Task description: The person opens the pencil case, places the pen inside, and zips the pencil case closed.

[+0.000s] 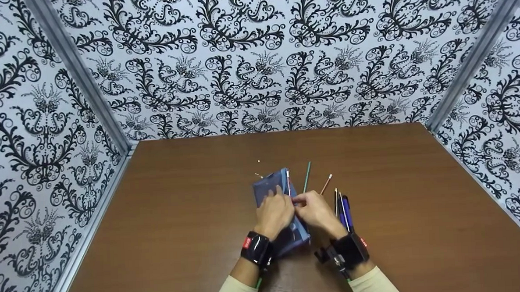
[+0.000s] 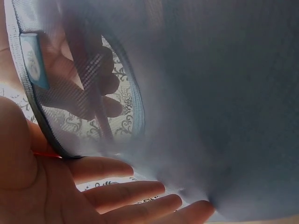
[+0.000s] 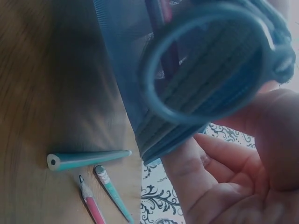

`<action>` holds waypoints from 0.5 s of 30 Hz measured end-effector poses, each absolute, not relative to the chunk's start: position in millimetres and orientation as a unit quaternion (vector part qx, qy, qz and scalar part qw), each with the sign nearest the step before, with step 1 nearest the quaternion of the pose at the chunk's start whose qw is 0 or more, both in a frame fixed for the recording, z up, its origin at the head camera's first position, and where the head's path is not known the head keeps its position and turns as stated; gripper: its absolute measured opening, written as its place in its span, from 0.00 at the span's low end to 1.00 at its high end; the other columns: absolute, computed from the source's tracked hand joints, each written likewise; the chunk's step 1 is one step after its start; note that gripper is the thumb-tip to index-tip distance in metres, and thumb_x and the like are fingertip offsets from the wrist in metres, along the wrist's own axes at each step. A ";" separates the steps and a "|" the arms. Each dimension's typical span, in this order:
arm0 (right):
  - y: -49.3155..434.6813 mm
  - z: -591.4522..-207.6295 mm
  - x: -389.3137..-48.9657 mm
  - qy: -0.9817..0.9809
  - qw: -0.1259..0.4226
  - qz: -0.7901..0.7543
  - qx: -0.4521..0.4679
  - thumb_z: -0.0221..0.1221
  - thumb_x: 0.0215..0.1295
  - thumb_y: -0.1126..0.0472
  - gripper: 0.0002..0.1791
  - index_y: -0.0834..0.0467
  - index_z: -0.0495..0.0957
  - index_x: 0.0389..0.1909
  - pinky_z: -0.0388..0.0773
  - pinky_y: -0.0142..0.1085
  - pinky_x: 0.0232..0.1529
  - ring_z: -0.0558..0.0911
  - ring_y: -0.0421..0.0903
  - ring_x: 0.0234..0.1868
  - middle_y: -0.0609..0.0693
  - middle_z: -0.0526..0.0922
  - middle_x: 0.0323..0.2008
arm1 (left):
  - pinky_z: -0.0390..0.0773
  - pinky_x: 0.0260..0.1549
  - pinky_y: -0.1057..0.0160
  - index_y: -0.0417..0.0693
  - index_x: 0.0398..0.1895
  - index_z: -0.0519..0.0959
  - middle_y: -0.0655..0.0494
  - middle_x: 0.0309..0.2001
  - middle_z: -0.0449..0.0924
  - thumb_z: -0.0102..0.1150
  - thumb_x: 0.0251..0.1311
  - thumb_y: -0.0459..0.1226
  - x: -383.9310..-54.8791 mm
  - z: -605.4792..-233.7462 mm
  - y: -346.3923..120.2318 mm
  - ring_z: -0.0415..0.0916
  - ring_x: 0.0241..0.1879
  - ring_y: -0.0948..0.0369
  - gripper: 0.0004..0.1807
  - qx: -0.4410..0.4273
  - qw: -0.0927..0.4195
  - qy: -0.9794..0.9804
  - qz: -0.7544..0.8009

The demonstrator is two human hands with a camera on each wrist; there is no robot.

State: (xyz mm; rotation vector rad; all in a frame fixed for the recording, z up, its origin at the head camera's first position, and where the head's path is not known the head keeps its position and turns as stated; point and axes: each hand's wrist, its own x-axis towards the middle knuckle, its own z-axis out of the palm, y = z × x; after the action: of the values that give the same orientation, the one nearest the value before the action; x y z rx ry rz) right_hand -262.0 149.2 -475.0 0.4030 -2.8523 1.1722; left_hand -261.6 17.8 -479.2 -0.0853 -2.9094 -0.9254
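A blue mesh zip pouch [image 1: 268, 180] is raised at a slant in front of me. My left hand [image 1: 275, 213] holds it by its near side, several fingers [image 2: 124, 193] stretched along the mesh. At the zipped edge, my right hand [image 1: 314, 209] pinches the pouch between thumb and fingers, beside a large ring-shaped zip pull [image 3: 152, 88]. A red pencil [image 1: 289, 184] with a pale end lies along the pouch near the right fingertips. Through the mesh in the left wrist view, a dark reddish stick [image 2: 86, 60] crosses in front of curled fingers.
Right of the pouch, a green pencil [image 1: 307, 177] and a red pencil with a white end [image 1: 326, 183] lie on the brown table [image 1: 179, 202]. Blue pens [image 1: 347, 210] and a dark pencil [image 1: 336, 199] lie by the right wrist. Small white bits [image 1: 259, 175] lie behind the pouch. Patterned walls enclose the table.
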 end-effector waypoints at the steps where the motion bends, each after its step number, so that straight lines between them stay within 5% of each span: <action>1: 149.6 -475.1 -262.0 -0.917 0.013 0.377 0.131 0.61 0.54 0.70 0.13 0.64 0.87 0.40 0.77 0.36 0.33 0.77 0.40 0.27 0.50 0.85 0.25 | 0.75 0.54 0.42 0.34 0.69 0.68 0.35 0.63 0.73 0.34 0.72 0.43 -261.2 -478.8 17.9 0.75 0.58 0.41 0.30 -0.027 0.042 -0.952 -0.303; 15: 150.0 -477.5 -263.6 -0.910 0.035 0.374 0.177 0.58 0.52 0.72 0.11 0.61 0.87 0.32 0.68 0.30 0.28 0.71 0.39 0.24 0.45 0.77 0.19 | 0.78 0.49 0.41 0.33 0.67 0.70 0.34 0.60 0.76 0.34 0.72 0.43 -263.5 -480.5 16.6 0.78 0.54 0.41 0.30 -0.033 0.045 -0.953 -0.297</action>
State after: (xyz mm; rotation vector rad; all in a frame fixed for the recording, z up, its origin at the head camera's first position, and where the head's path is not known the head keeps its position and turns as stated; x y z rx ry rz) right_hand -263.6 150.0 -477.5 0.5440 -2.7960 1.1477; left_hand -263.5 16.6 -480.5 -0.1007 -2.9114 -0.9083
